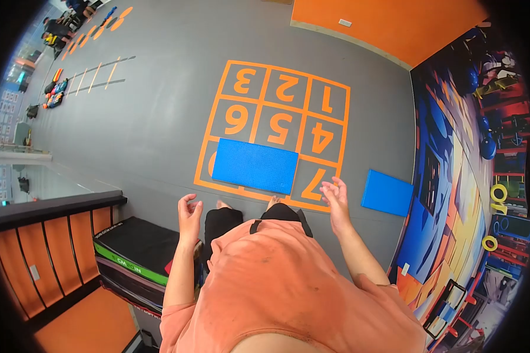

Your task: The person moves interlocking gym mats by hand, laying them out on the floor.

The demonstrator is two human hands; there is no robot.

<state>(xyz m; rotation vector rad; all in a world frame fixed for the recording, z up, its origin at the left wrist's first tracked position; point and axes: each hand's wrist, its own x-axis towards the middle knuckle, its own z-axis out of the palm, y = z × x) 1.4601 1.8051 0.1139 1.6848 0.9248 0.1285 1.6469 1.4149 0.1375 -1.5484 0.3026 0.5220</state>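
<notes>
My left hand (190, 215) hangs in the air beside my left leg, its fingers loosely bent and nothing in it. On the other side, my right hand (336, 197) is held out with fingers apart, also holding nothing. In front of my bare feet (273, 202) a blue foam pad (255, 165) lies flat on the floor. It covers part of the bottom row of an orange number grid (348, 126). Neither hand touches the pad. Another blue pad (387, 192) lies to the right, near the wall.
A stack of black and green padded blocks (138, 250) stands close on my left, beside a barred railing (53, 235). An orange wall (383, 26) is ahead, a painted mural wall (447, 176) on the right. Floor ladder markings (94, 76) and people (59, 26) appear far left.
</notes>
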